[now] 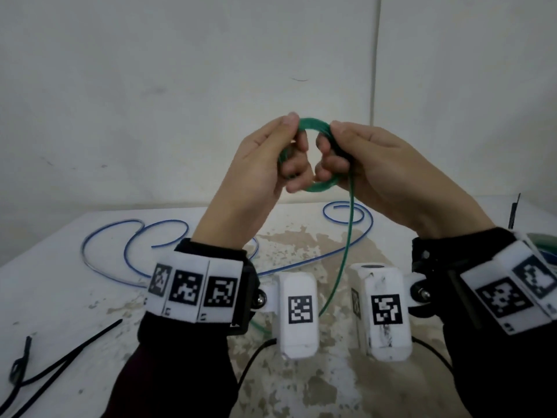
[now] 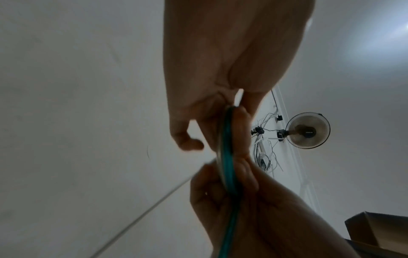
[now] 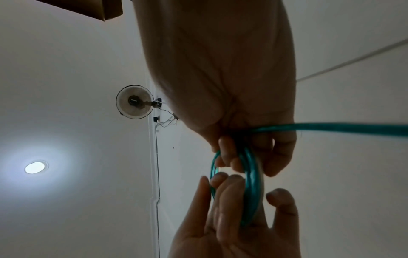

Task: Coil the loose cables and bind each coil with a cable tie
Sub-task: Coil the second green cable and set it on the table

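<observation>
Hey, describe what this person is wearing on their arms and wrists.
Bare left hand and right hand. Dark sleeves. White wristbands carry black square code markers. A white box with a marker juts from each wrist, trailing a thin black wire.

Both hands up at chest height, fingers curled in, knuckle to knuckle.

I've got my left hand (image 1: 259,158) raised with the palm turned inward, thumb on top and the other fingers curled beneath it, gripping the green cable coil (image 1: 313,123) on its left side. My right hand (image 1: 370,164) mirrors it, thumb over the top, fingers hooked through the ring from the right. Fingertips of the two hands nearly meet in the middle. Both forearms angle up from the lower edge, dark sleeves, wrists banded with marker blocks.
</observation>
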`<state>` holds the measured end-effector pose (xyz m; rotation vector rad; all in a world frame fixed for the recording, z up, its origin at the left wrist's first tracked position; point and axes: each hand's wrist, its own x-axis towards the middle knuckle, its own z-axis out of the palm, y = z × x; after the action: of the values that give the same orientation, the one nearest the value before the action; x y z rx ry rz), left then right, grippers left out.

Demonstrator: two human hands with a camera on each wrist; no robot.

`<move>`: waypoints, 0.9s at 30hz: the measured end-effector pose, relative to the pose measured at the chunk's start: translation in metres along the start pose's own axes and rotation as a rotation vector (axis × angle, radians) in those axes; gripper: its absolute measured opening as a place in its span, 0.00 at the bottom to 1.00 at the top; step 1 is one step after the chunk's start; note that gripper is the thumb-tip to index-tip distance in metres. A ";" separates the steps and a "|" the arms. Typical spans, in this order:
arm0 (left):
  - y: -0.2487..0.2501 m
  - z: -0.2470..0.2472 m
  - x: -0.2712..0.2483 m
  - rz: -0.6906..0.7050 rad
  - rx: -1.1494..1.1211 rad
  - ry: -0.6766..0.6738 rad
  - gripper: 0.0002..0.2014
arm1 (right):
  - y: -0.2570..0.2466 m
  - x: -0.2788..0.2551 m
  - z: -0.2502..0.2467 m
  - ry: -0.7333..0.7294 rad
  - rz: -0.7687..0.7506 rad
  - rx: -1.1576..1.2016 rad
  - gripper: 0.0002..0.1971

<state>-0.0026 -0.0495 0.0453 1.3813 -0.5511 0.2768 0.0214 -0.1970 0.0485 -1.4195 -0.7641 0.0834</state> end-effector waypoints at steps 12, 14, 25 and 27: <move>-0.003 0.005 0.000 0.099 0.132 0.143 0.16 | -0.001 0.000 0.001 -0.041 0.023 -0.059 0.17; -0.002 0.002 -0.001 -0.040 0.072 0.034 0.15 | -0.002 -0.001 -0.003 -0.026 0.022 -0.166 0.16; -0.004 -0.004 0.000 -0.013 0.014 0.098 0.17 | 0.000 0.000 0.000 0.002 0.052 -0.073 0.18; 0.000 -0.005 -0.002 -0.127 0.067 -0.018 0.16 | 0.002 0.000 -0.001 -0.002 0.041 -0.142 0.17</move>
<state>-0.0036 -0.0441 0.0440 1.4787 -0.4702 0.1818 0.0229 -0.1969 0.0469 -1.5706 -0.7544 0.0634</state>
